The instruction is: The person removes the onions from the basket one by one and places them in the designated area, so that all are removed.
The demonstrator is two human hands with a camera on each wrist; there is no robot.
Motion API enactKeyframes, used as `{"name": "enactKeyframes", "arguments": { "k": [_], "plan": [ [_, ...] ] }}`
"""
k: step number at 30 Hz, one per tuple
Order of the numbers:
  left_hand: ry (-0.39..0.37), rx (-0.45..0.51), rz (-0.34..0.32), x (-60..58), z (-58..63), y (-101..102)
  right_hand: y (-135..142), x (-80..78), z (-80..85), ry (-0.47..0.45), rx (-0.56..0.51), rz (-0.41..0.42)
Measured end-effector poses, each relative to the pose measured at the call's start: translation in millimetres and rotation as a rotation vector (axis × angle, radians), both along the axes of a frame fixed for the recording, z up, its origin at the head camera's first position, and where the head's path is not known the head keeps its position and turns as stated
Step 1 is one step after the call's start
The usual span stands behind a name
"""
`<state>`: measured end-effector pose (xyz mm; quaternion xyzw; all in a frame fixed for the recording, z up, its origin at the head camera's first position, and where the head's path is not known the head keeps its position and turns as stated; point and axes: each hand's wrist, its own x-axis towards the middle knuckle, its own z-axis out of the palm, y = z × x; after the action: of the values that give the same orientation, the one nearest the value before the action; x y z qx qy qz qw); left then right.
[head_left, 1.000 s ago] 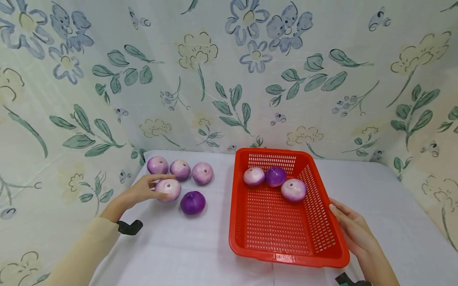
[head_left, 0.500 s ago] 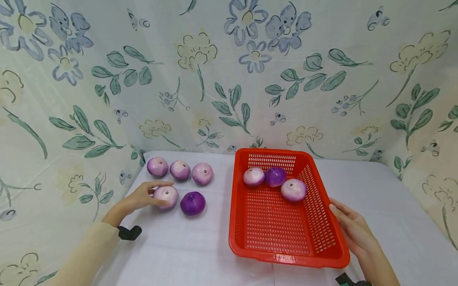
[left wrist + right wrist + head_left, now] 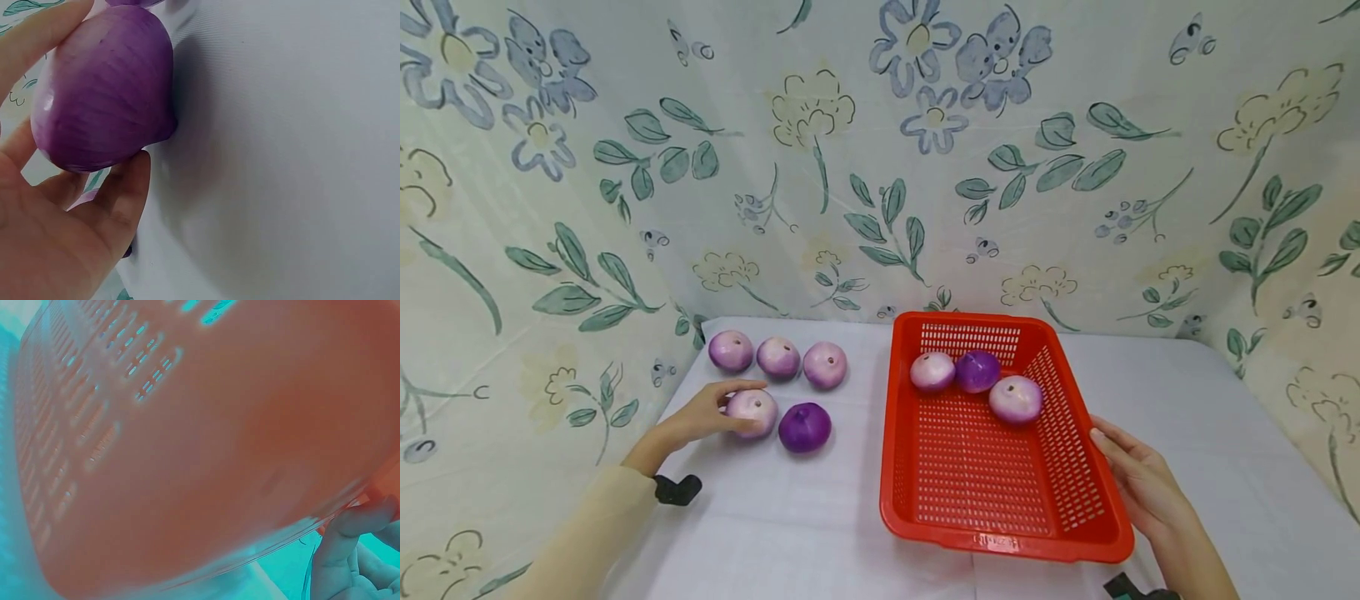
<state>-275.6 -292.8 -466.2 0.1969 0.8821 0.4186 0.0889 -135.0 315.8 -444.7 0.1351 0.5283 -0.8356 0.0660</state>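
Thumb and fingers of my left hand (image 3: 696,418) grip a pale pink-purple onion (image 3: 751,410) at the left of the table. In the left wrist view the same onion (image 3: 106,94) shows a darker side, its pointed end facing the white cloth. Just right of it sits a dark purple onion (image 3: 805,428). My right hand (image 3: 1150,483) holds the right rim of a red plastic basket (image 3: 1000,542), thumb over the edge. The right wrist view is mostly filled by the slotted basket wall (image 3: 206,481).
Behind the held onion, three onions stand in a row: a left one (image 3: 730,351), a middle one (image 3: 778,357) and a right one (image 3: 824,365). Inside the basket lie a pale onion (image 3: 932,372), a dark one (image 3: 977,372) and another pale one (image 3: 1016,399). A floral curtain (image 3: 880,167) hangs behind.
My left hand has brought the onion slightly down toward the near side, below the back row, then shifted it a little right. The right hand and the basket have stayed put.
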Motion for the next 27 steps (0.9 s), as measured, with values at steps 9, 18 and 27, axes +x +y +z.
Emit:
{"name": "enactKeyframes", "arguments": {
  "k": [9, 18, 27],
  "plan": [
    [0.016, -0.014, -0.023, -0.2, -1.9, 5, 0, 0.5, -0.5, -0.003, 0.007, 0.002],
    [0.005, -0.008, -0.032, 0.3, 2.9, 3, 1, 0.0, -0.1, -0.001, 0.006, 0.003],
    [0.060, 0.081, -0.067, -5.9, 21.3, 0, 2, -0.4, -0.3, 0.001, 0.000, 0.007]
  ]
}}
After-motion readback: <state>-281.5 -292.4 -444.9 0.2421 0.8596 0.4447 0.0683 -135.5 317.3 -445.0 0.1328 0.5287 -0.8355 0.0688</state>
